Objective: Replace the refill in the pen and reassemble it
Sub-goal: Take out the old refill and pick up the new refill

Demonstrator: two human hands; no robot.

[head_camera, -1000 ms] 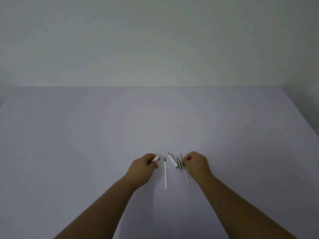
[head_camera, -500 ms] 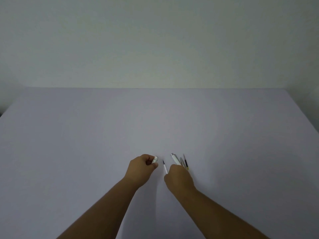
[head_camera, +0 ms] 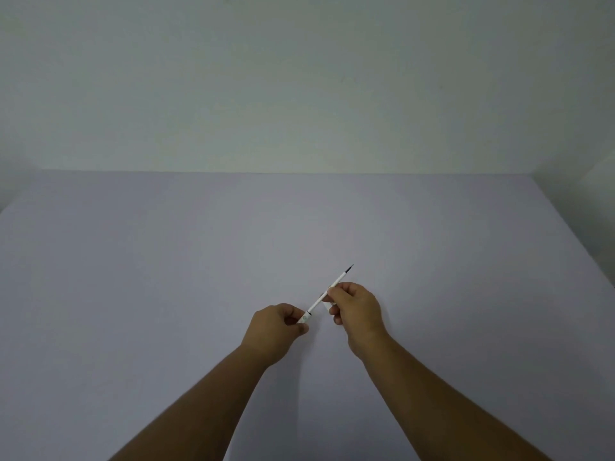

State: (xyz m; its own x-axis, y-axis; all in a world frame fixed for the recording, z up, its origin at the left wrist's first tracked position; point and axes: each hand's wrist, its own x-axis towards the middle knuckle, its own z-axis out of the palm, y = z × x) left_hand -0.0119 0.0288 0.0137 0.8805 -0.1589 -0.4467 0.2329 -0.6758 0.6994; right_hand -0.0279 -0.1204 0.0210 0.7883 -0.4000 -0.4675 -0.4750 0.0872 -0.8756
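Note:
My left hand (head_camera: 274,331) is closed on a short white pen barrel piece (head_camera: 303,318), whose open end shows past my fingers. My right hand (head_camera: 356,312) pinches a thin white refill (head_camera: 336,283) near its middle. The refill slants up and to the right, its dark tip (head_camera: 349,268) pointing away, and its lower end meets the mouth of the barrel piece. A bit of another white pen part (head_camera: 327,304) peeks out under my right fingers. The other pen parts that lay on the table are hidden behind my right hand.
A pale lilac table (head_camera: 166,294) fills the lower view, with its far edge against a plain light wall (head_camera: 299,94). The table's right edge runs diagonally at the far right.
My right hand picked the white refill up off the table and brought its lower end to the barrel piece in my left hand. Both hands rose slightly.

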